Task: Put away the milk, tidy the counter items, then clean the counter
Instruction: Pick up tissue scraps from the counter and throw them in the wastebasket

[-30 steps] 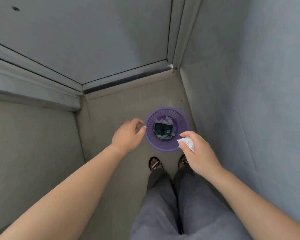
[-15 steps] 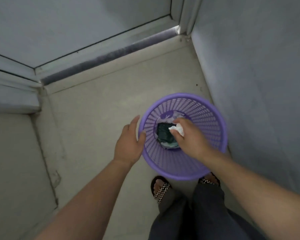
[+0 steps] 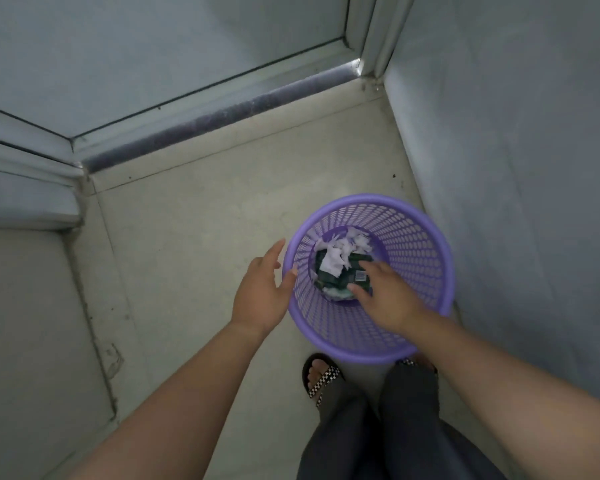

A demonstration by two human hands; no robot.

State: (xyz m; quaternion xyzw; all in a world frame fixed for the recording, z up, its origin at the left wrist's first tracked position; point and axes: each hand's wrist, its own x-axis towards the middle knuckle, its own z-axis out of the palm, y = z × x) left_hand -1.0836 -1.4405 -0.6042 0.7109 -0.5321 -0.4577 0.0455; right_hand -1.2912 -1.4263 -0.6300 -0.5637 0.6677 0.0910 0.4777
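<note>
A purple perforated waste basket (image 3: 413,244) stands on the floor in a corner. At its bottom lie crumpled white paper (image 3: 333,263) and a dark green packet (image 3: 355,271). My right hand (image 3: 387,294) hovers over the basket's mouth, fingers spread and holding nothing. My left hand (image 3: 260,289) is open beside the basket's left rim, its thumb touching the rim.
A grey wall (image 3: 516,168) rises close on the right of the basket. A sliding door track (image 3: 222,112) runs along the far side of the floor. My feet in checkered sandals (image 3: 321,377) stand just in front of the basket.
The white paper that my right hand held has dropped into the basket, and the hand is now spread. I have leaned closer to the basket; the left hand stays at the rim.
</note>
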